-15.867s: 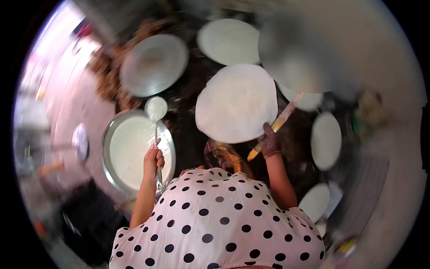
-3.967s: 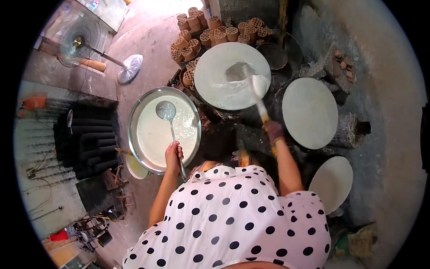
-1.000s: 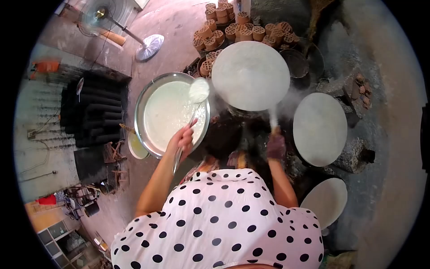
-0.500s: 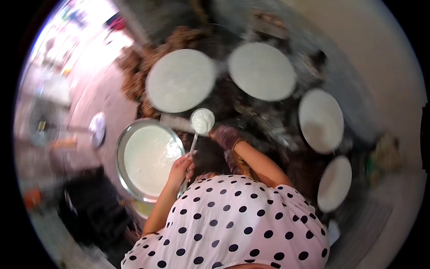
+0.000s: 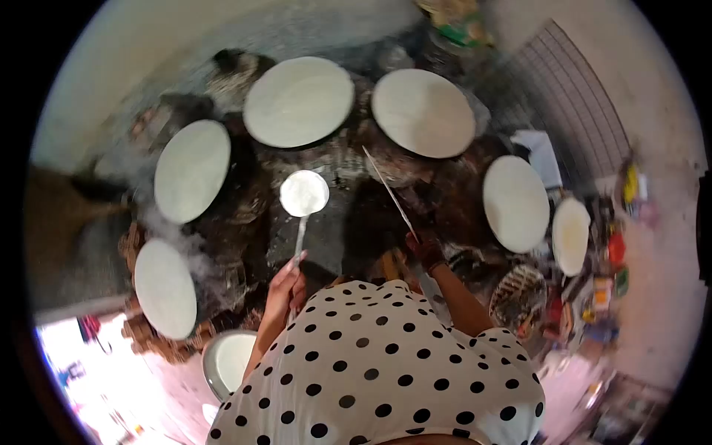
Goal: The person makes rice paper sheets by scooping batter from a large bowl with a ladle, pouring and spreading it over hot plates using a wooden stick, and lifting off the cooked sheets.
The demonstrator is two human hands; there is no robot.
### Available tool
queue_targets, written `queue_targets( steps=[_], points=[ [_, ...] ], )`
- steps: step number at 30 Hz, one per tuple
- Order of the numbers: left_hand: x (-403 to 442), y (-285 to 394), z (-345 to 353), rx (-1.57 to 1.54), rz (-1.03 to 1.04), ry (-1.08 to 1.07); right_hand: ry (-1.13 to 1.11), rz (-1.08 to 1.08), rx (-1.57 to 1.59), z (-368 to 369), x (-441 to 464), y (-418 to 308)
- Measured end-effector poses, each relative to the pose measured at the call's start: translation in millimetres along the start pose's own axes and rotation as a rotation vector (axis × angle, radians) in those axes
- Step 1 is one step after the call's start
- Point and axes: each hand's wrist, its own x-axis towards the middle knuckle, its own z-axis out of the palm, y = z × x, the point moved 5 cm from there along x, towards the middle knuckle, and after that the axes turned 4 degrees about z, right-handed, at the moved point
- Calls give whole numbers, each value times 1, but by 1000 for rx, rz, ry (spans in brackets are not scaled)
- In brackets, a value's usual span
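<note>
My left hand [image 5: 286,286] is closed around the long handle of a ladle [image 5: 304,194]. White batter fills the ladle's round bowl, which hangs over the dark stove top. My right hand [image 5: 428,252] wears a dark reddish glove and grips a long thin stick [image 5: 390,191] that points away towards the far griddles. Ahead of the ladle is a large round griddle [image 5: 299,102] coated with white batter. Another white-coated griddle [image 5: 423,113] lies beyond the stick's tip. Whether the stick is wood or metal, I cannot tell.
More round white griddles curve around me, at left [image 5: 193,171], near left [image 5: 165,288] and right [image 5: 516,204]. Steam rises at the left. A steel basin [image 5: 211,365] of batter stands by my left arm. A wicker basket [image 5: 517,297] and a smaller pale disc [image 5: 571,236] are at right.
My view has swung right, leaving the batter basin at lower left. The filled ladle is now over the stove, farther from the basin. The stick in my right hand now shows clearly.
</note>
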Motion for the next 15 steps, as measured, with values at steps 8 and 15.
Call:
queue_targets(
  steps=[8, 15],
  points=[
    [131, -69, 106, -273, -297, -109, 547, -135, -452, -102, 59, 146],
    [160, -72, 240, 348, -19, -73, 1042, 312, -380, -346, 69, 292]
  ],
)
